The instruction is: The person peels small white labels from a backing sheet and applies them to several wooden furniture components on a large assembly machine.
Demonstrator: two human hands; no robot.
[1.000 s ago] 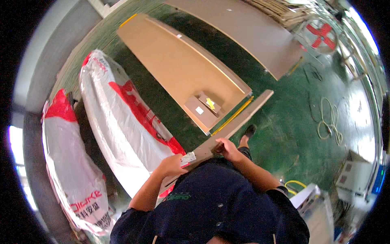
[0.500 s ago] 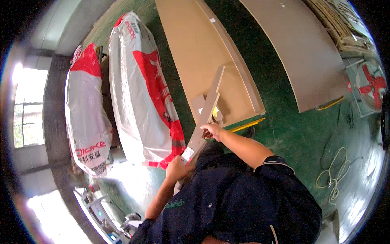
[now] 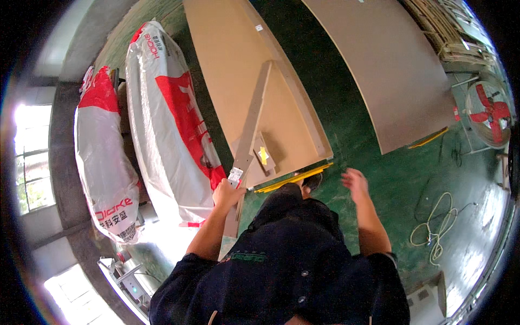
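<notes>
My left hand (image 3: 223,194) is closed around the near part of a long, narrow brown board (image 3: 253,116), beside a white label (image 3: 234,175) stuck on it. The board slants away over a large tan panel (image 3: 230,59), and its far end overlaps a long strip (image 3: 290,81) along the panel's right side. Next to the board, a small brown piece (image 3: 265,154) with a yellow sticker lies on the panel's near end. Out to the right, my right hand (image 3: 356,185) is raised over the green floor, holding nothing, its fingers apart and slightly blurred.
Two long bundles, one outer (image 3: 103,162) and one inner (image 3: 162,135), wrapped in white and red plastic, lie at left. Another brown panel (image 3: 390,81) is at right, near a red-bladed fan (image 3: 489,115). A pale hose (image 3: 437,227) lies coiled on the floor. Yellow strips (image 3: 295,179) edge the tan panel.
My right hand has let go of the narrow board and moved away to the right. The board, still in my left hand, has swung steeper, and its far end has shifted left and farther away.
</notes>
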